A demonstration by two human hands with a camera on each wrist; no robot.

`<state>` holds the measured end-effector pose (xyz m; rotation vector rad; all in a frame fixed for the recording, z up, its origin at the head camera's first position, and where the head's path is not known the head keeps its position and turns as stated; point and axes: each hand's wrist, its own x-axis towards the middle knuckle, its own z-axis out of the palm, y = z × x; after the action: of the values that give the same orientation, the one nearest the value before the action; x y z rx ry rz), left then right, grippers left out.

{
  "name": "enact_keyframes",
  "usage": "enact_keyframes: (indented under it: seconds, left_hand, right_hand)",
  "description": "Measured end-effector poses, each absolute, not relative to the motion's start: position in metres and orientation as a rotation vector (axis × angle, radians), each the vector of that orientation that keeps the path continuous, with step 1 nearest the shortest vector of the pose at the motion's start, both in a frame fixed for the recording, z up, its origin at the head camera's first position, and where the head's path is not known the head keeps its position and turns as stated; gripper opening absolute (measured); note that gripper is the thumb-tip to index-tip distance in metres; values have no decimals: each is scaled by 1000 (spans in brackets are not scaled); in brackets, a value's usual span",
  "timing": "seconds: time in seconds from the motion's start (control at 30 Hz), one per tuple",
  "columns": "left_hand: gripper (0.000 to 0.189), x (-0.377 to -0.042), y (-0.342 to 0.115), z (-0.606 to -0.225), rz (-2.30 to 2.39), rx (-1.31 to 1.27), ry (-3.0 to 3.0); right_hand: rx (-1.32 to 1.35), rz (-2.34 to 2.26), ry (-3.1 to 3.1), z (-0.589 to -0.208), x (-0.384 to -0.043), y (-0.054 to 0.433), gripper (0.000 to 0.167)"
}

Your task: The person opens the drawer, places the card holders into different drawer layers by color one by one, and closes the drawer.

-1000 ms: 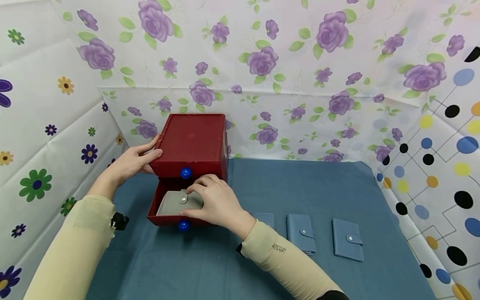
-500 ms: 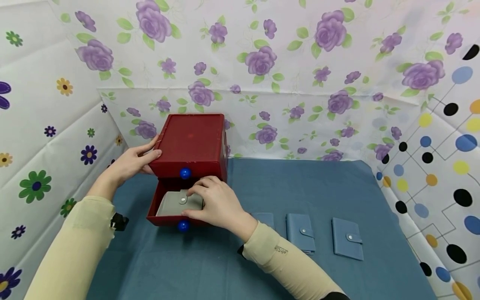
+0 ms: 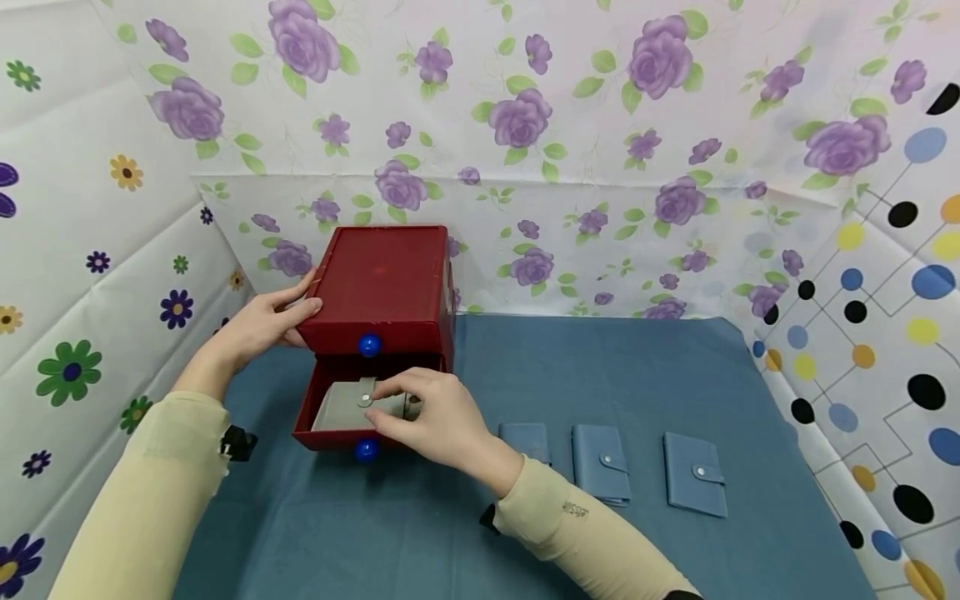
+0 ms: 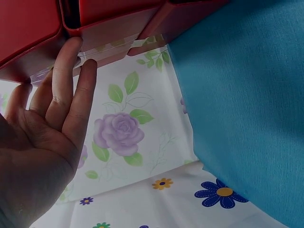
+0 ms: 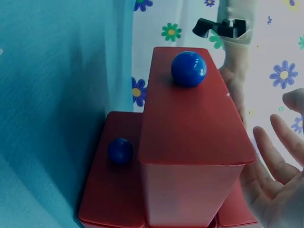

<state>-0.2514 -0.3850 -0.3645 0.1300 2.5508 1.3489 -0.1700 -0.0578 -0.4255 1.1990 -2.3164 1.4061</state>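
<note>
My left hand (image 3: 262, 325) rests on the left side of a red drawer box (image 3: 386, 275). Its straight fingers (image 4: 61, 85) touch the box's side in the left wrist view. The lower drawer (image 3: 303, 437) stands pulled out, and a grey wallet (image 3: 341, 406) with a snap strap lies in it. My right hand (image 3: 438, 417) is over that drawer, index fingertip beside the snap and thumb low over the wallet, a gap between them. The hand hides the drawer's right part. In the right wrist view its fingers (image 5: 273, 161) are spread beside the box.
Three blue wallets lie in a row on the blue cloth (image 3: 510, 367): one partly behind the right forearm (image 3: 525, 437), a middle one (image 3: 600, 462) and a right one (image 3: 696, 475). Blue knobs (image 3: 369, 345) stick out from the drawer fronts. Flowered sheets (image 3: 600, 150) wall the back and left.
My right hand has shifted slightly down and right, opening a gap round the grey wallet, which stays in the drawer. The left hand stays at the box.
</note>
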Motion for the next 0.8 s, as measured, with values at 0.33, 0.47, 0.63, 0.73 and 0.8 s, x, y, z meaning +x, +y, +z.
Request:
enact_keyframes:
  seconds: [0.33, 0.47, 0.63, 0.73, 0.8]
  left_hand:
    - [76, -251, -385, -364, 1345, 132, 2545]
    - [77, -251, -383, -363, 1341, 134, 2545]
    - [77, -251, -382, -363, 1344, 127, 2547]
    - [77, -251, -382, -363, 1353, 122, 2541]
    - [77, -250, -383, -362, 1357, 119, 2538]
  right_hand:
    - [1344, 1932, -2365, -427, -172, -37, 15]
    - [1523, 1947, -2385, -437, -171, -27, 15]
    - [1793, 1908, -2320, -448, -171, -18, 14]
    - [1952, 1890, -2347, -457, -170, -17, 17]
    - [2041, 1852, -2403, -465, -168, -19, 20]
